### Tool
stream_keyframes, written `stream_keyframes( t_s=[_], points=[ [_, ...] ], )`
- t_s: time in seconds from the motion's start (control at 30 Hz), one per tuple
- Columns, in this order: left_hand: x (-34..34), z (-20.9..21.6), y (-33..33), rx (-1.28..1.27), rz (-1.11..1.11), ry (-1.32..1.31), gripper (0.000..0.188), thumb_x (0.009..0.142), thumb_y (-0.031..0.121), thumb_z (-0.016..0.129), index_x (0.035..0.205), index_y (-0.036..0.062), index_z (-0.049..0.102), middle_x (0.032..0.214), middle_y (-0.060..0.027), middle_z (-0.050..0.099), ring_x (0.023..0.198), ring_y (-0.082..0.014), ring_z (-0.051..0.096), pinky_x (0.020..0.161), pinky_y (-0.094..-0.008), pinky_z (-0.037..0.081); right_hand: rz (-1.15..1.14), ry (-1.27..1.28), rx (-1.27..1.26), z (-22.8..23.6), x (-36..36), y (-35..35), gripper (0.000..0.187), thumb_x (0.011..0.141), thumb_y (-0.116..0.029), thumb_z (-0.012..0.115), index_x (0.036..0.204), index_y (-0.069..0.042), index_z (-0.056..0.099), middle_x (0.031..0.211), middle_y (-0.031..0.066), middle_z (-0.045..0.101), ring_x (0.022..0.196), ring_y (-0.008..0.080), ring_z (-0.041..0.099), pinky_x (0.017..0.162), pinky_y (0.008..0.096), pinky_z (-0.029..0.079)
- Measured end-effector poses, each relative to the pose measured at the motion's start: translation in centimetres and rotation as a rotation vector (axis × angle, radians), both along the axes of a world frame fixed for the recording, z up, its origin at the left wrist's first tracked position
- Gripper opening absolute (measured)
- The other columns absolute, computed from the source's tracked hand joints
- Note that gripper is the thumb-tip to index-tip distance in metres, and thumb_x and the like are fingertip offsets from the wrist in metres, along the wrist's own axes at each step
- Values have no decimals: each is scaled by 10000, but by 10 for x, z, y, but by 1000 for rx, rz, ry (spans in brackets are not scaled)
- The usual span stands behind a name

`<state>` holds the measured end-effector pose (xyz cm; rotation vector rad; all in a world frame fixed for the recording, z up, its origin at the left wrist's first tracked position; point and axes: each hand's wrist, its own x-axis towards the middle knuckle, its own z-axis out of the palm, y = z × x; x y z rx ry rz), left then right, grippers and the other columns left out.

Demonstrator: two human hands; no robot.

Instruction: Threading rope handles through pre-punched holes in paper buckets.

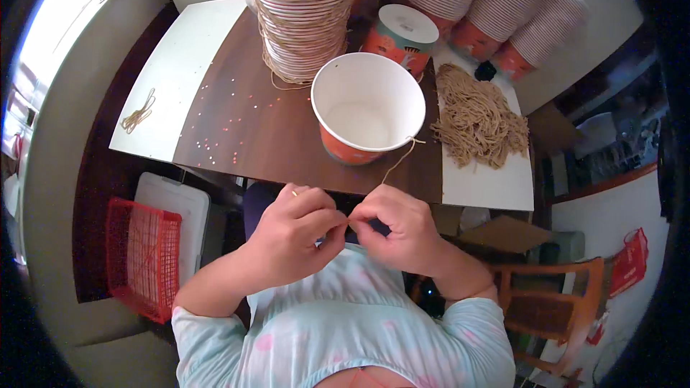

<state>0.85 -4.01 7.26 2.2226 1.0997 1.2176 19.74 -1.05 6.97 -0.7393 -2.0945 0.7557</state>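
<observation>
A white-lined paper bucket [370, 104] with an orange printed outside stands upright near the table's front edge. A thin tan cord [397, 164] passes through its rim on the right side, with a short end sticking out there, and runs down to my right hand [397, 224]. That hand is closed, thumb and forefinger pinching the cord. Right beside it, my left hand [296, 228], with a ring on one finger, is closed too. Its fingertips meet the right hand's at a small bit of cord. Both hands are in front of the table edge, above my lap.
Tall nested stacks of buckets [305, 14] rise at the back, one hung with cords. An upside-down bucket [406, 29] stands behind the open one. Loose cords [480, 118] are heaped at right; a small bundle [139, 111] lies left. A red crate [147, 259] sits below left, a wooden chair [550, 302] right.
</observation>
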Motion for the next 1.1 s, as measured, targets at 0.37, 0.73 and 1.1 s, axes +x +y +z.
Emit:
stream_keyframes(
  t_s=[0.37, 0.73, 1.1],
  points=[
    [-29, 11, 164, 101, 414, 107, 281, 708, 136, 606, 926, -37, 638, 876, -201, 646, 781, -321, 638, 699, -376, 498, -142, 211, -376, 37, 9, 88, 101, 865, -100, 622, 884, -2, 626, 798, -35, 595, 715, 28, 507, 648, 187, 413],
    [-21, -27, 174, -606, 144, -270, 249, 759, 130, 613, 919, -56, 654, 716, -63, 616, 645, -111, 560, 603, -266, 467, -185, -250, -412, 21, 0, 154, 188, 811, -171, 653, 839, 15, 657, 733, 27, 629, 697, 86, 559, 643, 271, 462],
    [-18, -17, 151, -835, 111, -620, 229, 896, 126, 506, 997, -22, 648, 763, -24, 619, 652, -85, 552, 574, -225, 441, -122, -329, -325, 0, -27, 173, 146, 770, -135, 623, 753, 10, 630, 648, 23, 599, 605, 96, 534, 553, 284, 437]
  ],
)
